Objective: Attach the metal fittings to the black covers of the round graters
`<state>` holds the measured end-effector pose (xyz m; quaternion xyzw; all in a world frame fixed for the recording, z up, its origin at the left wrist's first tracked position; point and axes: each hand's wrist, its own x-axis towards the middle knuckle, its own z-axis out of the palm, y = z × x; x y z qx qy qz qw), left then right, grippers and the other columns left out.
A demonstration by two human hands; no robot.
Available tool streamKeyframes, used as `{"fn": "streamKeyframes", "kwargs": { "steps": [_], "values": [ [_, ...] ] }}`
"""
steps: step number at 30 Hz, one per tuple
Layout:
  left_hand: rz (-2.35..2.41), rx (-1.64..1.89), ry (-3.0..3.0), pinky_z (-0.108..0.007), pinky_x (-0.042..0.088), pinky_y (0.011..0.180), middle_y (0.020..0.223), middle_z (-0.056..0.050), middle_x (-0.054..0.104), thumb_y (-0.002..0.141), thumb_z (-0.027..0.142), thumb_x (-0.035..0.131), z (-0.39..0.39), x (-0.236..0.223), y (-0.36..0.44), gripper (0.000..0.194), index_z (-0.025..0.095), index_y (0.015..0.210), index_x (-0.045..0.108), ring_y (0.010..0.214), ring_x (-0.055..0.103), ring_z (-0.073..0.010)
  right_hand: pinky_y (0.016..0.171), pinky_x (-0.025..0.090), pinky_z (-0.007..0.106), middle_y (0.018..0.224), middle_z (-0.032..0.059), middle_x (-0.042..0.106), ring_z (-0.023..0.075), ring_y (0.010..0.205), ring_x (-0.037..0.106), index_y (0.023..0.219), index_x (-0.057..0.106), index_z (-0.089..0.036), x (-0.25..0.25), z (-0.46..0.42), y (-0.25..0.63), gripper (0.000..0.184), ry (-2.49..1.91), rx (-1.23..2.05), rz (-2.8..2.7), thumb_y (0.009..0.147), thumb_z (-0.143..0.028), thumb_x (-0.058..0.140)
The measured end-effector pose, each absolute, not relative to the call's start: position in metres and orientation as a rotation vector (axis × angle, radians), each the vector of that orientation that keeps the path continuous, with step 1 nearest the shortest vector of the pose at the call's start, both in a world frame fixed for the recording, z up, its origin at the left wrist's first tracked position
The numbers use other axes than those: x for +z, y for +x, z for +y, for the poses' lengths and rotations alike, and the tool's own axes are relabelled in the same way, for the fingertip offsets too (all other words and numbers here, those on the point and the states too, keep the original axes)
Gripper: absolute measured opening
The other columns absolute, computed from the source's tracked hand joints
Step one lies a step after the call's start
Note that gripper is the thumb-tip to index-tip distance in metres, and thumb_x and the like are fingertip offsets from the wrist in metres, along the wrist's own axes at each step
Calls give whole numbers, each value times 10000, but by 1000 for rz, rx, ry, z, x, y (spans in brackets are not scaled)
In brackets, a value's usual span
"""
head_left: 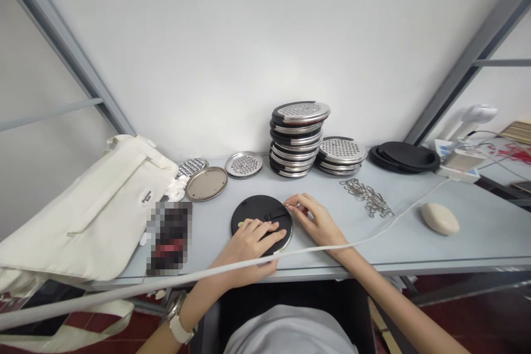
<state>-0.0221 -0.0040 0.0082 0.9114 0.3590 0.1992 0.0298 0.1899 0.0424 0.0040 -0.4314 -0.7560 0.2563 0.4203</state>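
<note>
A round black plastic disc (257, 207), thin and flat, lies near the front of the table. My left hand (253, 240) rests on its lower part with fingers spread and laid flat, pressing it to the table. At the disc's right edge, beside a straight slot, my right hand (313, 218) is closed in a pinch. Something small and shiny shows at its fingertips, too small to name. To the right of that hand is a loose pile of small metal clips (367, 197).
Round graters stand in a tall stack (296, 141) and a shorter stack (342, 155) at the back. Black discs (404, 156) lie right of them. Loose metal plates (206, 183) and a cream bag (91, 215) are left. A white cable (390, 224) crosses in front, near a beige mouse (440, 218).
</note>
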Motion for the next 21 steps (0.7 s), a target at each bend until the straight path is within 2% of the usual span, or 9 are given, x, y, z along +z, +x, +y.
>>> {"fn": "streamKeyframes", "kwargs": {
  "steps": [3, 7, 12, 16, 21],
  "values": [
    [1110, 612, 2817, -408, 359, 963, 1262, -45, 548, 811, 266, 554, -4, 9, -22, 466, 262, 1275, 509, 1084, 501, -226, 718, 466, 283, 938, 64, 612, 154, 743, 561, 961, 618, -204, 3, 42, 189, 183, -1079, 667, -1919, 910, -258, 450],
    [1106, 603, 2815, -412, 356, 963, 1266, -49, 545, 821, 266, 541, -4, 8, -22, 459, 260, 1279, 506, 1087, 498, -231, 680, 470, 277, 819, 39, 613, 146, 671, 560, 989, 590, -192, -1, 43, 188, 175, -1101, 706, -1885, 905, -269, 457],
    [1110, 614, 2837, -407, 366, 961, 1254, -57, 551, 809, 264, 559, -4, 8, -22, 469, 257, 1275, 511, 1078, 515, -227, 670, 465, 265, 826, 37, 623, 143, 692, 574, 918, 547, -192, -3, 43, 187, 145, -1096, 735, -1871, 916, -269, 424],
    [1116, 609, 2840, -409, 370, 956, 1255, -49, 549, 797, 260, 570, -4, 8, -22, 485, 260, 1277, 506, 1077, 512, -228, 618, 445, 261, 748, 23, 601, 139, 625, 539, 844, 544, -190, -4, 44, 187, 150, -1165, 685, -1895, 902, -289, 448],
    [1107, 633, 2850, -403, 374, 950, 1244, -62, 555, 795, 256, 576, -3, 7, -22, 489, 256, 1279, 508, 1067, 517, -227, 637, 467, 264, 755, 35, 626, 147, 653, 578, 853, 556, -185, -7, 46, 188, 173, -1167, 760, -1848, 899, -320, 458]
  ]
}}
